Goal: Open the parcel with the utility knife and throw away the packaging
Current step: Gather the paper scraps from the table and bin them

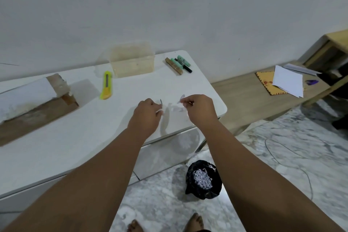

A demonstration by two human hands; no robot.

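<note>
Clear film: you stretched a thin transparent plastic strip (172, 107) between both hands, right of the yellow utility knife (106, 85).
Left hand (146, 117): your fingers pinched one end.
Right hand (200, 109): pinched the other.
Parcel: the brown cardboard box (35, 113) lay left of the knife.

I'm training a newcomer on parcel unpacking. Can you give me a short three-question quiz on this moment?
1. True or false: the yellow utility knife is in the left hand.
2. Where is the black rubbish bag? A) on the white table B) on the floor C) on the bench
3. What do both hands pinch between them?

Key: 1 false, it lies on the table. 2 B. 3 A clear plastic wrapper, with the right hand on its other side.
</note>
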